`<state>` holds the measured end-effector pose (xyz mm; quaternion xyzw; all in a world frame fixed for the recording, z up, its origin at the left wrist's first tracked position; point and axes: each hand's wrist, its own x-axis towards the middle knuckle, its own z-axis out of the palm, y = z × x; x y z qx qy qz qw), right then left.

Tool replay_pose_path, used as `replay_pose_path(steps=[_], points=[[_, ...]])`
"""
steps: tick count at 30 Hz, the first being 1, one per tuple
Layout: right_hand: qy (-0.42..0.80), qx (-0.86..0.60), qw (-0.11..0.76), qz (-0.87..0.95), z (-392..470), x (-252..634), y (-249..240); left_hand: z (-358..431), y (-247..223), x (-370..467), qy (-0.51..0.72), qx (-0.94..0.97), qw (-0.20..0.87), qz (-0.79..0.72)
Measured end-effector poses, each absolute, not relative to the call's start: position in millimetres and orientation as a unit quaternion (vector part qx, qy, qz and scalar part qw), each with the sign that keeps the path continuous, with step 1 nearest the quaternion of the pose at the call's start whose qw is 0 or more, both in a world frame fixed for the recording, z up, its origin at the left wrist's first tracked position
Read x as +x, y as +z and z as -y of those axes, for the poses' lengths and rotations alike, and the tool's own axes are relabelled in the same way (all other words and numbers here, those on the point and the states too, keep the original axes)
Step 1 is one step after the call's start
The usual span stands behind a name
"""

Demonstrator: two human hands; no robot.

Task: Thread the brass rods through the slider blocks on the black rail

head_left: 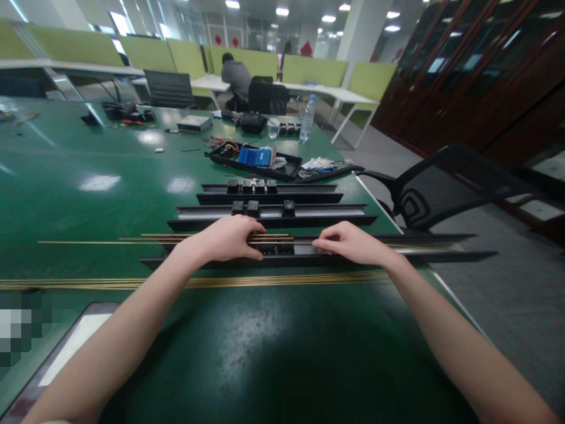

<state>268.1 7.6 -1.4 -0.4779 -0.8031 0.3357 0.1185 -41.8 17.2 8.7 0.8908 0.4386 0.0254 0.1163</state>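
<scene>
My left hand (232,237) curves over the nearest black rail (344,257), its thumb and fingers closed about a black block (265,248) seated in the channel. A second block (286,247) sits just to its right. Several thin brass rods (88,242) run lengthwise along the rail, passing under my left hand and sticking out far to the left. At the right, my right hand (346,242) pinches the end of one rod over the channel. The fingertips partly hide the contact in both places.
Loose brass rods (282,281) lie in front of the rail. Two shorter black rails (326,219) with blocks stand behind. Farther back are a parts tray (282,171), gloves (318,166) and a water bottle (308,119). A mesh chair (459,182) stands right; a tablet (75,347) lies front left.
</scene>
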Motion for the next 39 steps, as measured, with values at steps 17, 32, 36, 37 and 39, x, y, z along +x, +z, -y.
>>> replay_pose_path(steps=[17,32,36,37,39], points=[[0.358,-0.468,0.092,0.803,-10.7,287.5,1.6,-19.2,19.9,-67.7,-0.029,0.861,0.152,-0.484],[0.390,-0.478,0.031,0.787,-15.3,305.0,7.1,-22.2,22.9,-66.6,-0.063,0.853,0.165,-0.490],[0.401,-0.474,0.015,0.784,-16.2,311.4,11.2,-22.5,23.0,-66.5,-0.060,0.852,0.168,-0.492],[0.402,-0.474,0.011,0.783,-16.3,313.1,12.3,-22.5,23.0,-66.5,-0.059,0.851,0.170,-0.493],[0.405,-0.476,0.003,0.781,-16.3,316.6,14.6,-22.7,23.1,-66.4,-0.058,0.851,0.172,-0.494]])
